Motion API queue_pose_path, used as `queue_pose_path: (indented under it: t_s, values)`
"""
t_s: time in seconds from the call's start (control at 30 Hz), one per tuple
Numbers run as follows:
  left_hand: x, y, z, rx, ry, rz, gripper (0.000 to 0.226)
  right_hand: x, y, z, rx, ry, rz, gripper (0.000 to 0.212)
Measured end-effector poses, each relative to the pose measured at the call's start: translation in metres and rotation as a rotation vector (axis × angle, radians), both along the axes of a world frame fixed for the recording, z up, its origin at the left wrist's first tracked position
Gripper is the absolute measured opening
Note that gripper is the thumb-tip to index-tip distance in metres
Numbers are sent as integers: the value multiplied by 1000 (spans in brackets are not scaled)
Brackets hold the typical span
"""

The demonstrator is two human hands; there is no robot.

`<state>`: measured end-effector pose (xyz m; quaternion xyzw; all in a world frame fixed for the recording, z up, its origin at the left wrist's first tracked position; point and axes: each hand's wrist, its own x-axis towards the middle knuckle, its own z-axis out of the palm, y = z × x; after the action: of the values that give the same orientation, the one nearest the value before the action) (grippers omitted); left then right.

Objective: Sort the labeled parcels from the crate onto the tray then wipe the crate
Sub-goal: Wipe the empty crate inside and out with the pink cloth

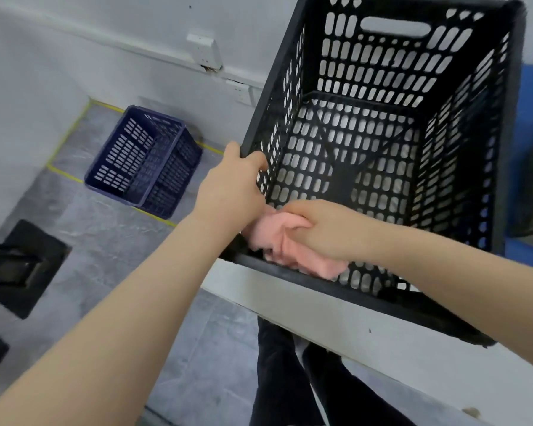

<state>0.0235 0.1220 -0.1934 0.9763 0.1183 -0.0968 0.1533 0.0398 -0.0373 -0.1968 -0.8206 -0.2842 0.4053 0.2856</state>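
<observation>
A black perforated plastic crate (511, 124) stands on a white table edge, filling the upper right of the head view; no parcels show inside it. My left hand (231, 186) grips the crate's near-left corner rim, fingers curled over the edge. My right hand (317, 229) holds a bunched pink cloth (277, 241) against the inside of the crate's near-left corner, low by the near wall. No tray is in view.
The white table (336, 321) runs diagonally under the crate. A dark blue crate (145, 161) sits on the grey floor at the left by the wall. A black base of some stand (22, 269) lies at the far left. My dark-trousered legs (290, 379) show below the table.
</observation>
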Motion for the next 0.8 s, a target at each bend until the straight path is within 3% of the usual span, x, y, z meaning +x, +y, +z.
queue_pose_path:
  t_s: [0.07, 0.2, 0.37, 0.5, 0.6, 0.67, 0.8]
  values:
    - [0, 3, -3, 5, -12, -5, 40, -18, 5, -1, 59, 30, -40, 17]
    - [0, 2, -5, 20, -18, -5, 41, -20, 14, -19, 86, 76, -33, 24]
    - [0, 1, -3, 33, 3, -4, 40, -6, 24, -75, -110, -164, 252, 41]
    - [0, 0, -1, 45, 22, 5, 39, -3, 33, -108, -258, -221, 333, 13]
    - [1, 0, -2, 51, 16, 13, 39, 0, 34, -114, -278, -163, 314, 22]
    - [0, 0, -2, 43, 9, 8, 39, -1, 26, -112, -257, -19, 238, 20]
    - [0, 1, -3, 36, 2, 8, 40, -1, -3, -60, -56, 184, 127, 46]
